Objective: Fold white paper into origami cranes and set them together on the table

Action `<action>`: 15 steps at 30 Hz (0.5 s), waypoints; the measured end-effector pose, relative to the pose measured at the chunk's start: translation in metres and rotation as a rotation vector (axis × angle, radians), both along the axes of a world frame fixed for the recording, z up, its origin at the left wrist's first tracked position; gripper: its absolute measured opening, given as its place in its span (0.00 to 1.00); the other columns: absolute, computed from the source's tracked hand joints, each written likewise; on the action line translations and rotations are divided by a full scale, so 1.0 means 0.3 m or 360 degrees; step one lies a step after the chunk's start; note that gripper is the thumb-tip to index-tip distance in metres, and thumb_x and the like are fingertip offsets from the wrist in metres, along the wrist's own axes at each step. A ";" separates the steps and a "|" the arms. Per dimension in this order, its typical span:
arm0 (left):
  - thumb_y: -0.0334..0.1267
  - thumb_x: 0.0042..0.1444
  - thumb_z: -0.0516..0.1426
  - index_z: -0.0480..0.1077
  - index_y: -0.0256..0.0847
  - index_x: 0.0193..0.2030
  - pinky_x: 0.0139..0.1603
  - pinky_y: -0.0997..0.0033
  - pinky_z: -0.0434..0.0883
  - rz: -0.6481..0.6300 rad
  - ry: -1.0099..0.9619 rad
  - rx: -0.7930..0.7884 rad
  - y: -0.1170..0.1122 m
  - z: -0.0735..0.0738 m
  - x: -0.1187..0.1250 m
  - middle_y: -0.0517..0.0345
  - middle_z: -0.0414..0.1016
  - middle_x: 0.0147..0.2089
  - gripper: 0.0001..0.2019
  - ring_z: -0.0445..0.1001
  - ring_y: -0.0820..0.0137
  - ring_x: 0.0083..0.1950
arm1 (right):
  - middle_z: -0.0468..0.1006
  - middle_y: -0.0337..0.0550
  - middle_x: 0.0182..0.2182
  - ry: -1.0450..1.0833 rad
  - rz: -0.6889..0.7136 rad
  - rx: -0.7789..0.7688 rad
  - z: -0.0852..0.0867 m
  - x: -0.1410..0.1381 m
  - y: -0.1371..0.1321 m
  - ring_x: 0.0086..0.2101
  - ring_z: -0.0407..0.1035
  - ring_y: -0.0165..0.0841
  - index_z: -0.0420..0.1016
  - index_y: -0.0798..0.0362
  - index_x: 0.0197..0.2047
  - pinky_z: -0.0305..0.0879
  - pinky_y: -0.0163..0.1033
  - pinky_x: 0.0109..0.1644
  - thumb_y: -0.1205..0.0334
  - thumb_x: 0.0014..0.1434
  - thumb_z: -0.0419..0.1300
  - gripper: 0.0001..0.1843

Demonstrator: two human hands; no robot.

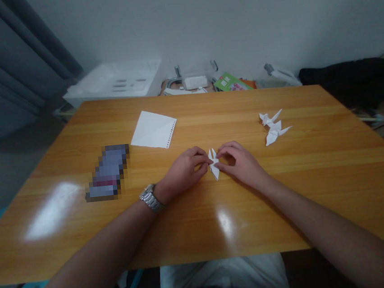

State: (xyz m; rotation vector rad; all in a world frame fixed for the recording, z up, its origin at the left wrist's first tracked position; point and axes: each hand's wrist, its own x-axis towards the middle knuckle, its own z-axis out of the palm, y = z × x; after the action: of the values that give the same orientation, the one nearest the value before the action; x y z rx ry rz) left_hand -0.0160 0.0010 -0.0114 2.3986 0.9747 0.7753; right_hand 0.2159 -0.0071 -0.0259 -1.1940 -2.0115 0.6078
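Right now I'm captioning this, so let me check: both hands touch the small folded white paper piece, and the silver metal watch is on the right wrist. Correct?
Wrong wrist: the head view shows the silver metal watch on the left wrist. The left hand and right hand do touch the small folded white paper piece.

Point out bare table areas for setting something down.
Free: table between white sheet and folded cranes; also between the cranes and right forearm. Crowded: centre, where left hand and right hand hold the small folded paper.
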 end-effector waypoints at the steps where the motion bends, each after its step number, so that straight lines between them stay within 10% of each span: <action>1: 0.31 0.66 0.56 0.78 0.39 0.46 0.54 0.63 0.74 0.0032 -0.0037 -0.0024 0.000 0.001 0.003 0.51 0.76 0.47 0.09 0.75 0.66 0.49 | 0.76 0.47 0.45 -0.0009 -0.0011 -0.0005 -0.001 0.001 0.001 0.48 0.72 0.41 0.77 0.49 0.44 0.69 0.50 0.55 0.61 0.59 0.70 0.10; 15: 0.38 0.65 0.60 0.76 0.37 0.51 0.63 0.60 0.72 0.0272 -0.0087 -0.0015 0.008 -0.032 0.003 0.48 0.70 0.54 0.11 0.74 0.63 0.56 | 0.75 0.49 0.50 -0.0099 -0.0022 -0.0011 -0.008 0.002 -0.002 0.53 0.70 0.45 0.79 0.49 0.49 0.64 0.54 0.62 0.60 0.60 0.69 0.13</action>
State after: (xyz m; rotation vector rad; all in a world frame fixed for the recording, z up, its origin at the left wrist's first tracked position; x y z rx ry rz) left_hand -0.0151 0.0033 -0.0211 2.2953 1.1695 0.8900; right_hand 0.2164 -0.0076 -0.0284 -1.2440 -2.0526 0.5780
